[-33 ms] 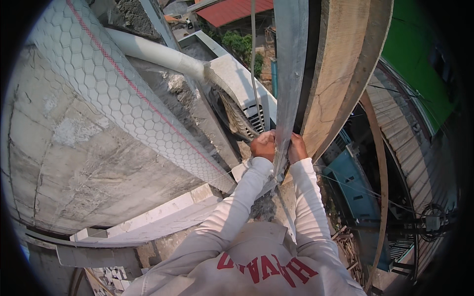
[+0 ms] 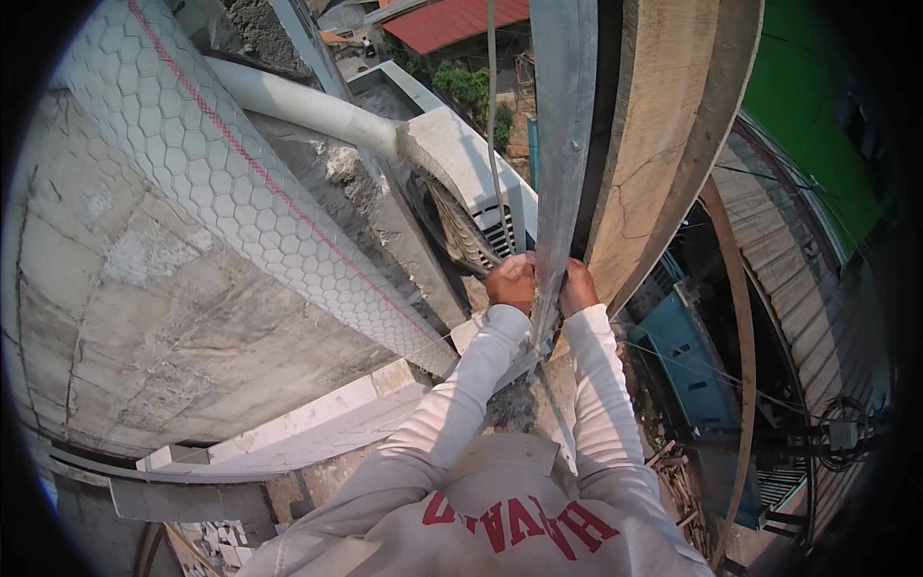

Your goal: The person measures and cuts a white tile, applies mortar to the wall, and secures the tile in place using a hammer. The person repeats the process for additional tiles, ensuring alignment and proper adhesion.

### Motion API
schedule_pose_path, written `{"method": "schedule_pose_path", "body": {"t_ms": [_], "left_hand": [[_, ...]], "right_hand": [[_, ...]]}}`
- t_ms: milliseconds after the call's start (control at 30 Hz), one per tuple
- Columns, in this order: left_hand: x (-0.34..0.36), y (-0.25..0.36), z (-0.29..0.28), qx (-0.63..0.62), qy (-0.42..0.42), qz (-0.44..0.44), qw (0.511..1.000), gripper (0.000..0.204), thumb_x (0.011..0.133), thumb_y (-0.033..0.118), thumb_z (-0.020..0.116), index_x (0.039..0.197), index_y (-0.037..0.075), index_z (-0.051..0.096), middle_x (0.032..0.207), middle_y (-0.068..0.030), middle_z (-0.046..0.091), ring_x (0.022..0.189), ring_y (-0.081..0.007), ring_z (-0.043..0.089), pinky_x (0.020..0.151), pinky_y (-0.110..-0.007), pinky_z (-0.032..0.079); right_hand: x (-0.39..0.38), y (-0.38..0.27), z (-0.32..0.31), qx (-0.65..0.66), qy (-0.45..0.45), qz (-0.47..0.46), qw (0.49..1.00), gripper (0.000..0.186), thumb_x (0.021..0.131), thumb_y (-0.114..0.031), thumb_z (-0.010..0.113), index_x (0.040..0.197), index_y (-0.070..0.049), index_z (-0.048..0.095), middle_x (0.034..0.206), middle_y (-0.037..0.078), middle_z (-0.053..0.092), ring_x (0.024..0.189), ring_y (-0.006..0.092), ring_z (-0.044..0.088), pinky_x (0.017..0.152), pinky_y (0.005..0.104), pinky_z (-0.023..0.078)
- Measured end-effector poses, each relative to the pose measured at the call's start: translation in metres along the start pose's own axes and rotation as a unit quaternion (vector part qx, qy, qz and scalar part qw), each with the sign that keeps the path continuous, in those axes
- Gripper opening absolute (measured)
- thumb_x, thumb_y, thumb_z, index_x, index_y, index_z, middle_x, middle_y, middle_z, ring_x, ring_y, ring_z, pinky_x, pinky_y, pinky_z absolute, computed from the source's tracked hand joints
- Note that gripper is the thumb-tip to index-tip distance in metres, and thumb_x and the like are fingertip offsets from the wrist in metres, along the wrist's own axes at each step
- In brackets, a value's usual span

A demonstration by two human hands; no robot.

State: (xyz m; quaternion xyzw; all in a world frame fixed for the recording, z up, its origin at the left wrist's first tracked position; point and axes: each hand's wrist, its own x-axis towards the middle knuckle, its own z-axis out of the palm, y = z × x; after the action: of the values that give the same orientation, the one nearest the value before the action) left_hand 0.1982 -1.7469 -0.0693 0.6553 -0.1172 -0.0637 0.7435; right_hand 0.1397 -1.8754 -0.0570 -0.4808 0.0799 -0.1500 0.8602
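Both my hands reach forward to the lower part of a tall grey metal post [image 2: 561, 125], one on each side of it. My left hand [image 2: 511, 283] is closed against the post's left side, fingers curled in. At the right side, between the post and a brown wooden board [image 2: 661, 135], my right hand [image 2: 578, 288] has its fingers bent round behind the post. The fingertips of both hands are hidden, and whatever they pinch cannot be made out. Close to my left wrist, a thin wire runs toward a roll of hexagonal wire mesh [image 2: 260, 192].
A white pipe [image 2: 288, 101] crosses at upper left toward a pale outdoor unit [image 2: 457, 144] with coiled hose. White blocks [image 2: 317, 413] line a ledge at lower left. Far below lie a red roof [image 2: 461, 21], a blue structure [image 2: 687, 356] and overhead cables; the drop is open on the right.
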Motion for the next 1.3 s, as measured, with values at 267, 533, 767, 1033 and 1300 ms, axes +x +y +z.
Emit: {"method": "schedule_pose_path", "body": {"t_ms": [267, 533, 767, 1033, 1300], "left_hand": [[0.047, 0.027, -0.023, 0.120, -0.233, -0.068, 0.963, 0.019, 0.092, 0.005, 0.062, 0.085, -0.001, 0.078, 0.073, 0.0016, 0.069, 0.066, -0.0081, 0.059, 0.061, -0.027, 0.046], [0.048, 0.063, -0.022, 0.202, -0.262, -0.140, 0.933, 0.020, 0.089, 0.008, 0.066, 0.099, -0.001, 0.080, 0.079, -0.0044, 0.073, 0.064, -0.0109, 0.062, 0.062, -0.028, 0.049], [-0.053, 0.098, -0.008, 0.098, 0.016, 0.092, 0.991, 0.021, 0.093, 0.017, 0.071, 0.102, 0.000, 0.077, 0.087, -0.0064, 0.072, 0.074, -0.0134, 0.065, 0.069, -0.028, 0.052], [-0.098, 0.110, -0.024, 0.132, -0.122, 0.179, 0.967, 0.027, 0.097, 0.026, 0.072, 0.104, 0.000, 0.076, 0.095, -0.0074, 0.071, 0.084, -0.0117, 0.064, 0.076, -0.026, 0.052], [-0.012, 0.056, -0.014, -0.083, 0.000, -0.037, 0.996, 0.034, 0.106, 0.034, 0.062, 0.098, 0.002, 0.073, 0.084, -0.0012, 0.067, 0.072, -0.0072, 0.055, 0.066, -0.024, 0.046]], "right_hand": [[0.012, 0.000, 0.008, -0.014, 0.016, -0.013, 1.000, 0.041, 0.095, -0.020, 0.059, 0.124, 0.008, 0.067, 0.103, 0.011, 0.075, 0.095, 0.0202, 0.069, 0.092, 0.0310, 0.051], [-0.064, -0.013, 0.048, 0.103, 0.207, -0.099, 0.968, 0.037, 0.100, -0.022, 0.069, 0.120, 0.009, 0.070, 0.117, 0.013, 0.071, 0.104, 0.0180, 0.067, 0.094, 0.0298, 0.053], [-0.110, -0.004, 0.060, -0.377, 0.255, -0.293, 0.841, 0.014, 0.097, -0.012, 0.069, 0.106, -0.001, 0.073, 0.103, 0.012, 0.068, 0.095, 0.0230, 0.067, 0.084, 0.0348, 0.054], [-0.113, -0.006, 0.071, -0.523, 0.139, -0.372, 0.754, 0.018, 0.085, -0.010, 0.067, 0.102, -0.005, 0.067, 0.097, 0.017, 0.064, 0.096, 0.0404, 0.063, 0.079, 0.0488, 0.053], [-0.104, -0.005, 0.083, -0.452, 0.234, -0.386, 0.769, 0.022, 0.093, -0.014, 0.069, 0.112, -0.002, 0.070, 0.098, 0.017, 0.066, 0.095, 0.0359, 0.066, 0.084, 0.0427, 0.053]]}}
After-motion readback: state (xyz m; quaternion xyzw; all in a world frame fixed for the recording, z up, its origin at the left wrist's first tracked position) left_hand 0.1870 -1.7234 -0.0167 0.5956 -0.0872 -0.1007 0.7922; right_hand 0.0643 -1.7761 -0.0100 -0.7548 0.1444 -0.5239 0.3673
